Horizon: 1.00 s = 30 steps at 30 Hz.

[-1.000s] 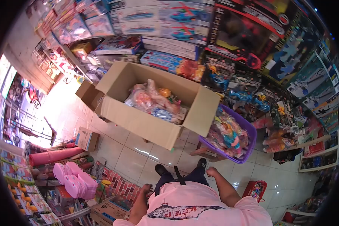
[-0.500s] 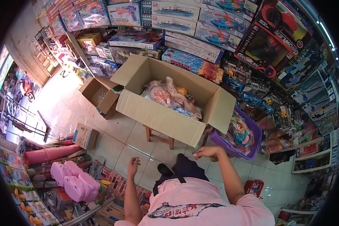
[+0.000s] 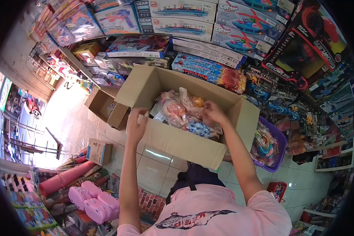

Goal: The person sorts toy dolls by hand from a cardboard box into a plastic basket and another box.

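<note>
A large open cardboard box (image 3: 181,143) stands in front of me with its flaps folded out. Inside lie several plastic-bagged dolls (image 3: 175,110), one wrapped over a blue-and-white pattern. My left hand (image 3: 137,122) is at the box's front left corner, its fingers curled over the edge of the flap. My right hand (image 3: 215,113) reaches into the box from the front right. Its fingers are bent against the clear wrapping of a bagged doll (image 3: 197,103) with an orange part; the fingertips are partly hidden.
A purple basket (image 3: 281,151) of bagged toys stands right of the box. Smaller cartons (image 3: 108,108) sit to its left, and another carton (image 3: 99,151) is on the tiled floor. Stacked toy boxes (image 3: 208,72) line the back. Pink cases (image 3: 94,202) lie at the lower left.
Both hands have moved forward from in front of my body to the box: the left to its front left corner, the right inside among the bagged dolls. The view has moved closer to the box.
</note>
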Each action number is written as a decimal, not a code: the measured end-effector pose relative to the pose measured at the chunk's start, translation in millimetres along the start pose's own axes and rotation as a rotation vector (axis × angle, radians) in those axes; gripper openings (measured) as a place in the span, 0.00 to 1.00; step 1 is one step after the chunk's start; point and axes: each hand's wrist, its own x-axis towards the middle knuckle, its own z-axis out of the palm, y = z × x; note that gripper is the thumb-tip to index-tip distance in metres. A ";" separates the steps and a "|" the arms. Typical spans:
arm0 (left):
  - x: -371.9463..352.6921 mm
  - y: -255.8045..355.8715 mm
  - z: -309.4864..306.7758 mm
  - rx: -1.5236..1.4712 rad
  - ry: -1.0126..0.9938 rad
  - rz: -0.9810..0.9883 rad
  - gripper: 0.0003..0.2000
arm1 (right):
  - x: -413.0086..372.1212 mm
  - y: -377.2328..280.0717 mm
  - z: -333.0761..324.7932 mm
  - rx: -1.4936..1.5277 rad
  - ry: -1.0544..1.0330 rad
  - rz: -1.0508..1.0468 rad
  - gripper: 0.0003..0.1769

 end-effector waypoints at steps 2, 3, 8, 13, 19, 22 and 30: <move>37.0 -14.2 33.9 0.057 -0.156 0.080 0.16 | 7.3 -30.1 20.6 -0.406 -0.005 0.068 0.29; 49.0 -25.5 51.7 0.109 -0.302 0.163 0.20 | 15.4 -29.5 34.1 -0.400 -0.007 0.083 0.29; 80.6 -73.6 113.8 0.403 -0.987 -0.265 0.37 | 22.6 -20.7 59.1 -0.707 -0.018 0.179 0.30; 93.8 -56.0 123.1 0.400 -1.043 -0.425 0.38 | 21.2 2.4 25.4 -0.590 0.039 0.016 0.21; 86.2 -40.7 111.4 0.193 -0.260 0.144 0.21 | 11.2 -69.6 2.7 -0.457 0.166 -0.195 0.20; 101.7 -28.9 92.1 -0.642 -0.497 -0.314 0.24 | 3.8 -150.6 9.8 -0.084 0.261 -0.172 0.21; 114.8 -61.2 17.4 -1.114 -0.376 -0.449 0.17 | 9.4 -230.5 83.0 0.006 -0.001 -0.200 0.30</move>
